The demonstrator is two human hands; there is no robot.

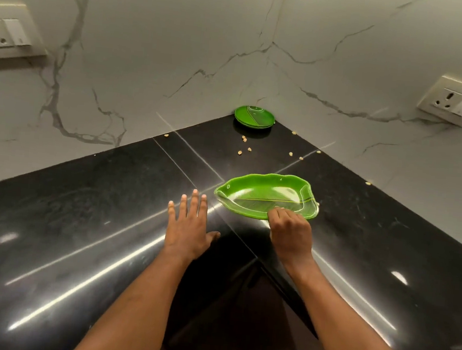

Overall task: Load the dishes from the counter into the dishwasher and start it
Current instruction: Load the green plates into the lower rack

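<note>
Glossy green plastic leaf plate (261,197), polished black stone counter (79,216), matt veined marble walls (180,43)

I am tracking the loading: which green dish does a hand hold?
The leaf-shaped green plate; the right hand grips its near rim. The round green plates lie farther back, untouched.
</note>
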